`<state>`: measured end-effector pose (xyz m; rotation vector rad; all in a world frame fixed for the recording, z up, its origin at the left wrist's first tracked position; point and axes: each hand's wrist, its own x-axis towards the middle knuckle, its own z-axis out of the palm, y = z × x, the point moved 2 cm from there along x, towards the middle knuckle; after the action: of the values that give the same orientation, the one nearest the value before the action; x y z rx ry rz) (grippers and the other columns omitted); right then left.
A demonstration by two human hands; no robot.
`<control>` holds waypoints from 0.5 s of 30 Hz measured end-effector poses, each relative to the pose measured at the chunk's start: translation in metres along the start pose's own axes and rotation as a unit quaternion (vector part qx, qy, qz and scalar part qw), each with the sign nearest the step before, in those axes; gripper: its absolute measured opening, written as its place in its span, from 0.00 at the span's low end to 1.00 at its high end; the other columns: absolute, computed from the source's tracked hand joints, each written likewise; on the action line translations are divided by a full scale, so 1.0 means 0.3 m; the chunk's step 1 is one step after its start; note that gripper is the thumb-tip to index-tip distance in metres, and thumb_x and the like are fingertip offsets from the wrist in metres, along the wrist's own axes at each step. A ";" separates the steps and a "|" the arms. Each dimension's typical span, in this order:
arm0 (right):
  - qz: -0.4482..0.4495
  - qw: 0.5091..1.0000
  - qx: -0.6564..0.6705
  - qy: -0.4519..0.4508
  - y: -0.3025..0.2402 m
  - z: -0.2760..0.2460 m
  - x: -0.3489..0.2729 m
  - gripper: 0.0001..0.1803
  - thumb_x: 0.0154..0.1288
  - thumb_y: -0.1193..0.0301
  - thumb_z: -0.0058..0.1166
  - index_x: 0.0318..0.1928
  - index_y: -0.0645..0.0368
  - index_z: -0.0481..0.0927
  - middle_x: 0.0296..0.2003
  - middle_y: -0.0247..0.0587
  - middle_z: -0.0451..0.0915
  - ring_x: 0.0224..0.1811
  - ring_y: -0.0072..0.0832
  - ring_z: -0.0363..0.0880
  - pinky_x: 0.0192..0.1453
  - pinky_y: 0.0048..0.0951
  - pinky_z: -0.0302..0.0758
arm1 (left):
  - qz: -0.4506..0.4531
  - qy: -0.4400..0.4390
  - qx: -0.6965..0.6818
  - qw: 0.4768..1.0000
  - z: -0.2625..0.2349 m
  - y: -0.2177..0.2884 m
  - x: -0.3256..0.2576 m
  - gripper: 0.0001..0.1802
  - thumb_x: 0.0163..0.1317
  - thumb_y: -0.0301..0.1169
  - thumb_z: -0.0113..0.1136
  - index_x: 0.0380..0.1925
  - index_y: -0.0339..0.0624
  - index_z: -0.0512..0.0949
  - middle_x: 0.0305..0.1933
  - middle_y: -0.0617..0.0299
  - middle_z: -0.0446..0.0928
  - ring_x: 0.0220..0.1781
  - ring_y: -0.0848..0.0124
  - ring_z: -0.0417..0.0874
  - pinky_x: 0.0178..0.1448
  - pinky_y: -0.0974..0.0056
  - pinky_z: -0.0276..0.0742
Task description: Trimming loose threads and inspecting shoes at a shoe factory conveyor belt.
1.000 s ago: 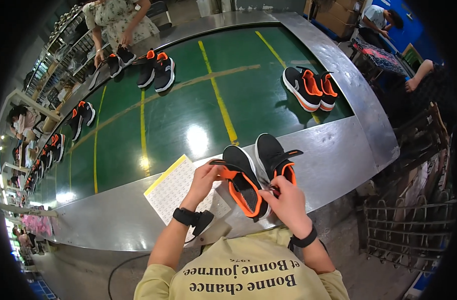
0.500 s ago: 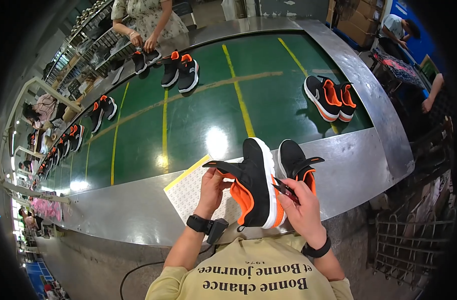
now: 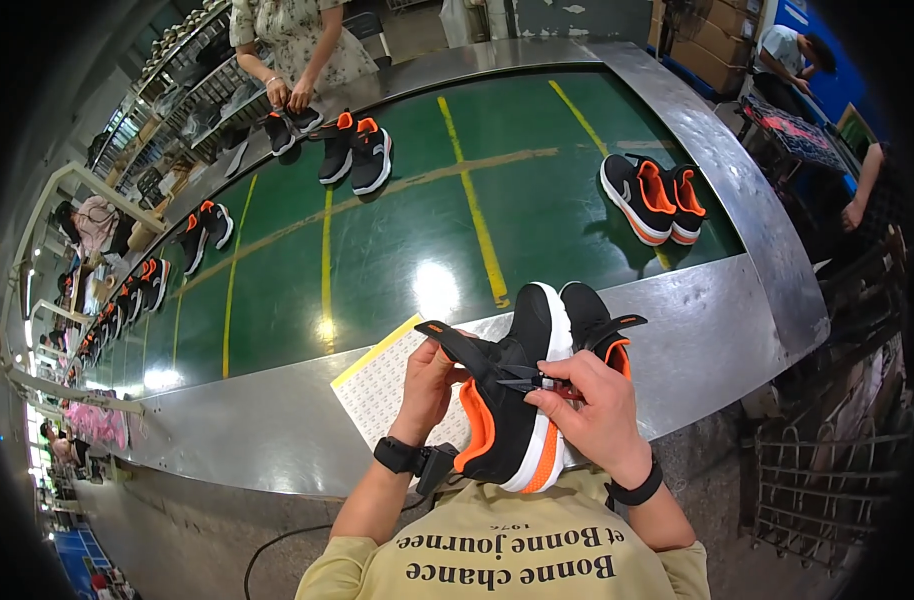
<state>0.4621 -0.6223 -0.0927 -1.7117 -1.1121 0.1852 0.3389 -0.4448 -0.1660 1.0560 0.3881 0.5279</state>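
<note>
Holding a black shoe (image 3: 512, 425) tilted sideways over the metal ledge (image 3: 687, 320), between both hands: gripped near the strap (image 3: 464, 350) by the left hand (image 3: 427, 388) — the nearer — and overlapped from the right by snips (image 3: 551, 384) clasped in the right hand (image 3: 599, 412). Aligned lengthwise away from the wearer, with toe outward and slightly rightward, heel close in, sole to the right.

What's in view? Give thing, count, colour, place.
Handled shoe: one, black-orange, front centre.
Second shoe: one, black-orange, beside it.
Snips: one, dark and red, at shoe.
Sheet: one, white, left of shoe.
Belt: one, green, centre.
Other shoes: many, black-orange, along belt.
Table: one, silver, around belt.
Boxes: several, brown, upper right.
Rack: one, grey, lower right.
People: several, varied clothing, background.
Shirt: one, yellowish, bottom.
Wristbands: two, black, wrists.
Left hand: one, bare, holding handled shoe.
Right hand: one, bare, holding snips.
</note>
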 end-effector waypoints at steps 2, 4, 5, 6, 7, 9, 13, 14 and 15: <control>-0.006 1.000 -0.005 -0.007 0.000 -0.006 0.004 0.14 0.49 0.66 0.65 0.33 0.61 0.78 0.26 0.38 0.76 0.22 0.28 0.77 0.26 0.24 0.73 | 0.004 0.002 0.013 1.000 0.016 0.000 0.002 0.15 0.65 0.38 0.51 0.43 0.37 0.74 0.43 0.59 0.77 0.41 0.72 0.80 0.39 0.69 0.80; -0.022 0.998 -0.053 -0.021 0.014 -0.005 0.004 0.11 0.50 0.71 0.64 0.32 0.62 0.78 0.25 0.37 0.77 0.22 0.25 0.77 0.27 0.22 0.72 | 0.011 0.007 0.026 1.000 0.029 0.000 0.004 0.14 0.66 0.36 0.50 0.41 0.36 0.74 0.40 0.60 0.78 0.39 0.73 0.81 0.39 0.70 0.79; -0.024 0.998 -0.053 -0.023 0.034 -0.001 0.000 0.11 0.50 0.71 0.64 0.32 0.62 0.78 0.25 0.37 0.77 0.22 0.25 0.77 0.27 0.22 0.72 | 0.013 0.009 0.024 1.000 0.033 -0.004 0.007 0.14 0.66 0.36 0.50 0.41 0.36 0.74 0.40 0.60 0.78 0.39 0.73 0.81 0.39 0.70 0.79; 0.050 0.998 0.025 0.021 0.079 0.000 -0.012 0.09 0.51 0.73 0.63 0.32 0.62 0.78 0.26 0.36 0.77 0.23 0.22 0.76 0.28 0.21 0.72 | 0.019 0.012 0.080 0.997 0.034 -0.010 0.013 0.13 0.66 0.34 0.48 0.41 0.35 0.74 0.38 0.60 0.78 0.39 0.73 0.81 0.39 0.70 0.79; 0.122 0.985 0.104 0.061 0.126 0.003 -0.024 0.08 0.52 0.75 0.62 0.32 0.63 0.78 0.27 0.35 0.77 0.24 0.19 0.75 0.30 0.19 0.71 | 0.027 0.017 0.137 0.990 0.030 -0.014 0.020 0.12 0.66 0.32 0.47 0.41 0.35 0.74 0.37 0.61 0.79 0.38 0.72 0.81 0.38 0.70 0.79; 0.164 0.959 0.186 0.139 0.225 -0.016 -0.058 0.07 0.56 0.76 0.57 0.37 0.62 0.77 0.28 0.30 0.76 0.31 0.15 0.73 0.37 0.18 0.70 | 0.019 0.010 0.301 0.954 0.021 -0.046 0.041 0.12 0.63 0.30 0.50 0.45 0.38 0.73 0.37 0.59 0.79 0.39 0.70 0.81 0.42 0.67 0.77; 0.219 0.941 0.090 0.242 0.434 -0.184 -0.109 0.09 0.65 0.70 0.51 0.42 0.62 0.73 0.34 0.32 0.72 0.37 0.17 0.69 0.42 0.19 0.68 | 0.144 -0.015 0.492 0.859 0.026 -0.036 0.006 0.21 0.57 0.33 0.60 0.51 0.43 0.71 0.52 0.51 0.74 0.53 0.56 0.74 0.55 0.60 0.70; 0.243 0.943 0.008 0.229 0.494 -0.217 -0.131 0.10 0.64 0.70 0.51 0.43 0.62 0.73 0.34 0.35 0.73 0.37 0.20 0.71 0.42 0.22 0.69 | 0.188 0.058 0.526 0.827 -0.040 -0.027 0.001 0.21 0.56 0.32 0.61 0.50 0.41 0.72 0.49 0.51 0.75 0.51 0.56 0.75 0.55 0.60 0.70; 0.262 0.938 -0.075 0.216 0.561 -0.238 -0.157 0.11 0.64 0.70 0.50 0.43 0.63 0.72 0.34 0.38 0.74 0.37 0.24 0.72 0.42 0.25 0.70 | 0.193 0.150 0.543 0.803 -0.124 -0.014 -0.011 0.20 0.55 0.31 0.61 0.49 0.40 0.72 0.49 0.52 0.75 0.51 0.55 0.74 0.55 0.59 0.69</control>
<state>0.5759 -0.7103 -0.2150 -2.0355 -0.3399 0.0483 0.3169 -0.4218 -0.1861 2.2120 0.8099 0.8741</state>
